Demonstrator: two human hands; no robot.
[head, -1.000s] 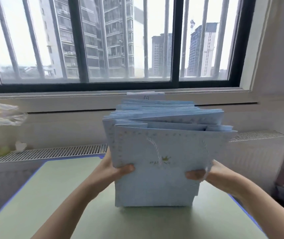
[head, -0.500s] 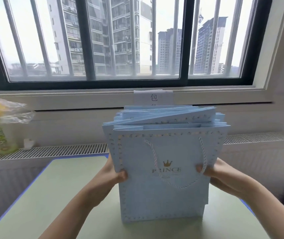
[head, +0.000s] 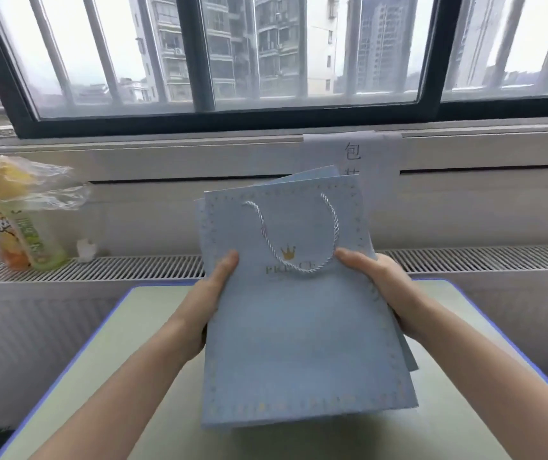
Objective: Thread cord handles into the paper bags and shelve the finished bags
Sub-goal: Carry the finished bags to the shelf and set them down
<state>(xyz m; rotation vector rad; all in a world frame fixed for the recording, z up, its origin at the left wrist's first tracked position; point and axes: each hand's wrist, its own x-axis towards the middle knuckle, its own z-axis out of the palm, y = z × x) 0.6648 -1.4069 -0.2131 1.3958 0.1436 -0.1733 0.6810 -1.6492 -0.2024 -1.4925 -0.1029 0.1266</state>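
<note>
The left hand (head: 214, 293) and right hand (head: 377, 287) each pinch a side edge of the stack of paper bags (head: 299, 327) — thumbs in front, likely to keep them squared. The stack tilts above the surface (head: 126, 343), white cord handle (head: 296, 240) draped on the front bag — apparently ready for shelving.

Two hands, the left hand (head: 214, 287) and the right hand (head: 379, 287), held one stack of pale blue paper bags (head: 299, 327); the number of bags could not be told. One white cord handle (head: 294, 234) showed. One table (head: 133, 376) stood near. One drink bottle (head: 17, 227) and one paper note (head: 352, 154) were far.
</note>
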